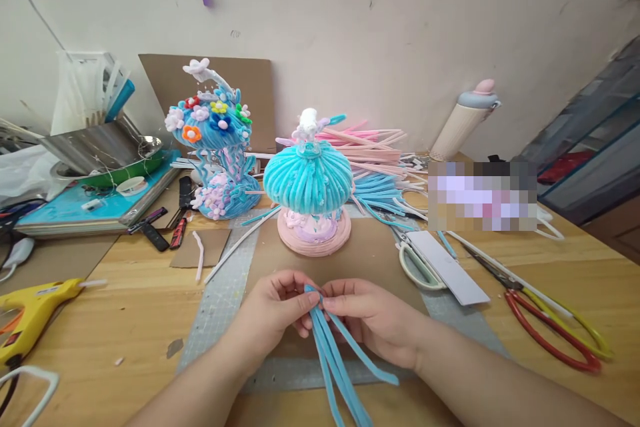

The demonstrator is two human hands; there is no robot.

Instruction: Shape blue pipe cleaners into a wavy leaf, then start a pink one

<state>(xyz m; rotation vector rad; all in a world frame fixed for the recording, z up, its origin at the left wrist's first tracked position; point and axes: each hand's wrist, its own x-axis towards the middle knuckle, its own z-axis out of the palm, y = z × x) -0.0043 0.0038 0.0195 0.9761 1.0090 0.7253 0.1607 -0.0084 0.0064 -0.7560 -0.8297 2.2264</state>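
My left hand (274, 315) and my right hand (371, 319) meet at the front centre, both pinched on the top of a bunch of blue pipe cleaners (336, 360) whose loose ends trail down toward me. Just beyond the hands stands a blue pipe-cleaner mushroom on a pink base (310, 193). A second blue mushroom covered in small flowers (216, 147) stands behind it to the left.
A cutting mat with brown card (220, 293) lies under my hands. A yellow glue gun (35, 310) lies at the left. Scissors (545, 320) and white shears (417, 267) lie at the right. Pink and blue pipe cleaners (375, 153) are piled behind.
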